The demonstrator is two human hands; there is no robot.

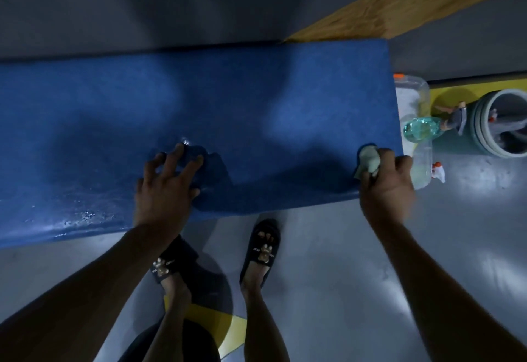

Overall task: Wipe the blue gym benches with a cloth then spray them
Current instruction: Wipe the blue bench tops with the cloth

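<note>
A long blue gym bench (256,99) runs across the view in front of me. My left hand (165,188) rests on its near edge with spread fingers, fingertips touching the pad. My right hand (387,188) grips a bunched pale green cloth (369,159) against the bench's near right corner. Wet patches glisten on the bench's near left part. A spray bottle with greenish liquid (422,129) lies just past the right end of the bench, and a second clear spray bottle (425,168) with a red-and-white nozzle lies on the floor beside it.
A clear plastic container (410,96) sits on the floor at the bench's right end. A round grey-green bucket (499,125) holding items stands farther right. A wooden beam (399,2) slants behind the bench. My sandalled feet (259,250) stand on the grey floor.
</note>
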